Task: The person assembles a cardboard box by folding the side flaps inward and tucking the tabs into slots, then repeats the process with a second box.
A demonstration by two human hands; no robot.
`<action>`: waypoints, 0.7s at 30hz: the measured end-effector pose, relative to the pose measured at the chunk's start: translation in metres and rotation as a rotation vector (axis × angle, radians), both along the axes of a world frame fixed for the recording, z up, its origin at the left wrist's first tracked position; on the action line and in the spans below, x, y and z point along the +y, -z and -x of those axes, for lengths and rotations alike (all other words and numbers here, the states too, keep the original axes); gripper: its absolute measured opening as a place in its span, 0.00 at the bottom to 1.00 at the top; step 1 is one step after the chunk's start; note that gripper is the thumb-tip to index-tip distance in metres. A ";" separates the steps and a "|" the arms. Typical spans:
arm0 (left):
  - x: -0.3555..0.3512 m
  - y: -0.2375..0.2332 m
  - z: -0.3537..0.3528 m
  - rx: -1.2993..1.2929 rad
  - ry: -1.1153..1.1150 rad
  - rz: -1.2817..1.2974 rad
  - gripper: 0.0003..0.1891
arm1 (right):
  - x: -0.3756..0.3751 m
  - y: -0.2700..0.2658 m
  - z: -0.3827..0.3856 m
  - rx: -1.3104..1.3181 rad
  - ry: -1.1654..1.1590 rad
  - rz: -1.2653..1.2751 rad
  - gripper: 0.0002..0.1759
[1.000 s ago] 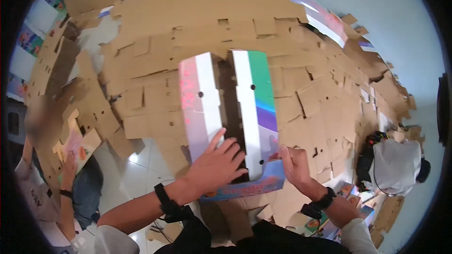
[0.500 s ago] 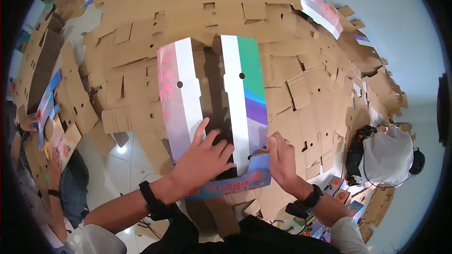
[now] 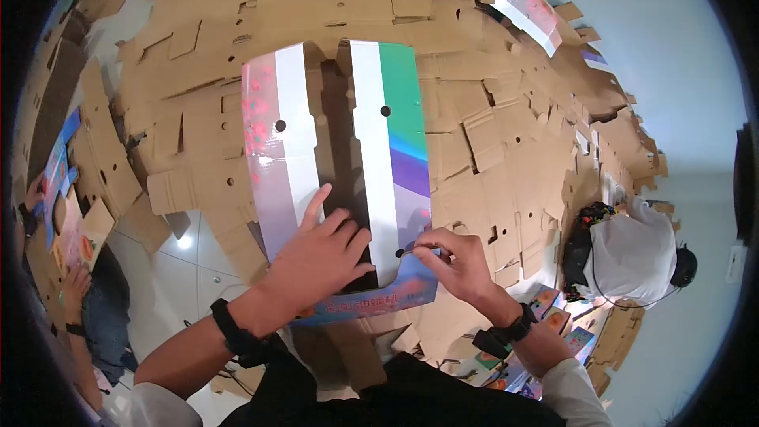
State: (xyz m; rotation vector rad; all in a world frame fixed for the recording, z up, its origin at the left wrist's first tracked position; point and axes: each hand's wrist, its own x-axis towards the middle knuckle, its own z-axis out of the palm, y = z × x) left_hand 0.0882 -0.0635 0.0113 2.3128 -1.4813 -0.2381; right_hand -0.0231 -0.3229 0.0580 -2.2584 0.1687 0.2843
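A printed cardboard box (image 3: 395, 134) with two long flaps stands in front of me, its left flap (image 3: 277, 150) pink and white, its right flap white, green and purple. My left hand (image 3: 316, 257) lies flat with fingers spread across the dark gap between the flaps, pressing at the near end. My right hand (image 3: 451, 261) pinches the near right corner of the box, by the blue end flap (image 3: 371, 304) with printed writing.
A huge heap of flat brown cardboard blanks (image 3: 490, 134) fills the floor around. A person in a white top (image 3: 632, 253) crouches at the right. Another person's hand and printed sheets (image 3: 67, 229) are at the left. Bare tiled floor (image 3: 190, 277) shows lower left.
The box has shifted up and left in view. My right hand moved from the box's outer right edge onto its near corner and closed its fingers there. My left hand stayed pressed on the flaps.
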 end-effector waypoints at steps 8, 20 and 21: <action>0.003 -0.008 -0.001 0.067 -0.012 0.010 0.24 | -0.006 -0.017 0.002 -0.118 -0.254 0.138 0.07; 0.000 -0.011 -0.005 0.231 -0.036 0.046 0.22 | 0.003 0.022 0.002 -0.450 -0.117 0.425 0.07; -0.002 -0.009 -0.005 0.276 -0.052 0.058 0.22 | 0.002 0.026 0.002 -0.427 -0.090 0.436 0.08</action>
